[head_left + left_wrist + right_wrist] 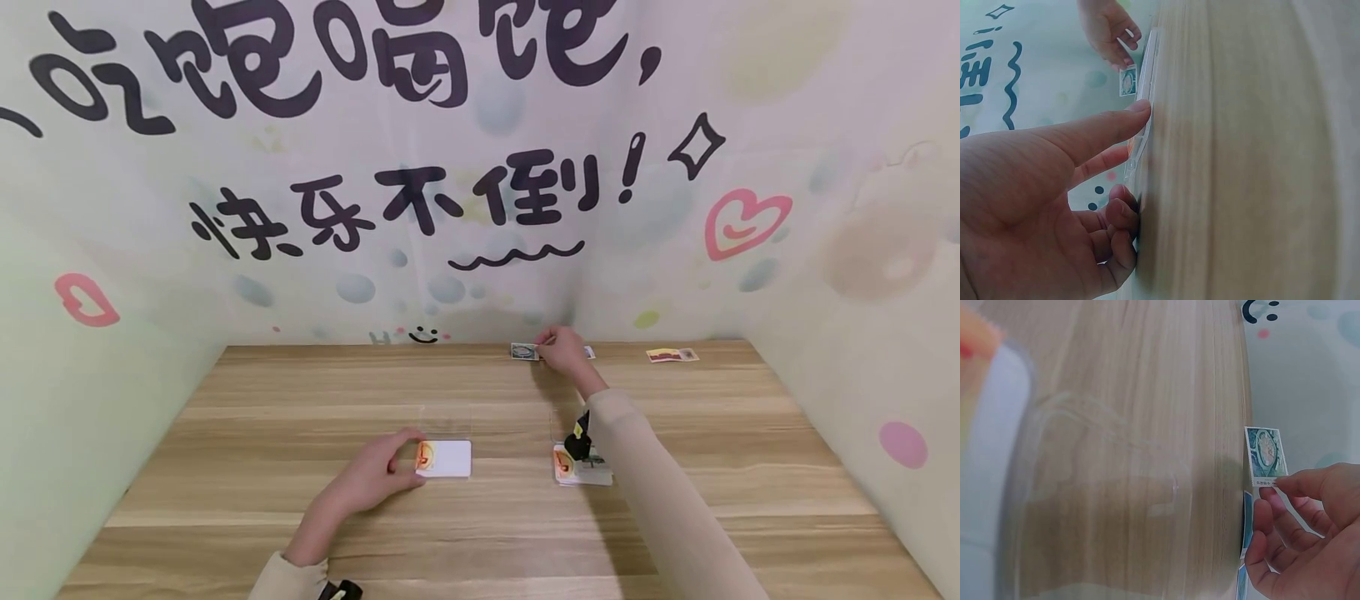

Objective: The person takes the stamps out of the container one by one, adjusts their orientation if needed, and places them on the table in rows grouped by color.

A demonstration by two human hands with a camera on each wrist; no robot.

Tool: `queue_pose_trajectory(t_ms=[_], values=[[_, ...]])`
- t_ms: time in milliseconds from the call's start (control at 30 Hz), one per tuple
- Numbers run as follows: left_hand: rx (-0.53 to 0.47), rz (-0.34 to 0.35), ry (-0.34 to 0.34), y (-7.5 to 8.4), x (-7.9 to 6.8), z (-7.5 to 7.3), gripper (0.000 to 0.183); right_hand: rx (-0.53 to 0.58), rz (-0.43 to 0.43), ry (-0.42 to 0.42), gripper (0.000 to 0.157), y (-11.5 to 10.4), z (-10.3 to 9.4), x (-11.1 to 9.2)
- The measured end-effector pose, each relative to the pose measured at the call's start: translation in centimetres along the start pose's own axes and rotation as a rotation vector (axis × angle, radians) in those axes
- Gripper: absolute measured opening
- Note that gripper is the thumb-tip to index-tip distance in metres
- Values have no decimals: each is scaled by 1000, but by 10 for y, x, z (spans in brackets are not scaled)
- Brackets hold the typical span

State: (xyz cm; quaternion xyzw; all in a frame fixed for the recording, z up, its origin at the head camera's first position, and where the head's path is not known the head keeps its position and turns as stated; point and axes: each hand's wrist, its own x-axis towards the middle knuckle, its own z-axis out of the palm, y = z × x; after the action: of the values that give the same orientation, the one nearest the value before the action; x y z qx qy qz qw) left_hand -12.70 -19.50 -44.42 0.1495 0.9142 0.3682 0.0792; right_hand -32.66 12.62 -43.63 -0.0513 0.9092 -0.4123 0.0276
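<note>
In the head view my right hand [562, 350] is at the far edge of the table, pinching a small green postage stamp [524, 352]. The right wrist view shows the stamp [1266, 453] held by its lower edge between thumb and finger, tilted up from the wood. My left hand [378, 468] holds the left end of a clear plastic case [444, 459] containing a white card with an orange picture. Its thumb is on the near side and its index finger on the far side; the other fingers are curled against the table.
A second clear case [564, 465] with similar cards lies below my right forearm, partly covered. Another stamp [590, 352] lies just right of my right hand, and a yellow-red stamp [672, 355] farther right. A printed cloth wall [360, 292] rises behind the table [300, 400].
</note>
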Motion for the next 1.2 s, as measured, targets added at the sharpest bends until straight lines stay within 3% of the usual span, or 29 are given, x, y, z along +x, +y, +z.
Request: queue_pose_trajectory(t_ms=[400,1200], values=[[-3,0,3,-1,0,0,56,4,28,-22,11,-2,1,-1],[-6,2,6,-1,-1,0,58,-141,4,-25,14,-2,-1,7]])
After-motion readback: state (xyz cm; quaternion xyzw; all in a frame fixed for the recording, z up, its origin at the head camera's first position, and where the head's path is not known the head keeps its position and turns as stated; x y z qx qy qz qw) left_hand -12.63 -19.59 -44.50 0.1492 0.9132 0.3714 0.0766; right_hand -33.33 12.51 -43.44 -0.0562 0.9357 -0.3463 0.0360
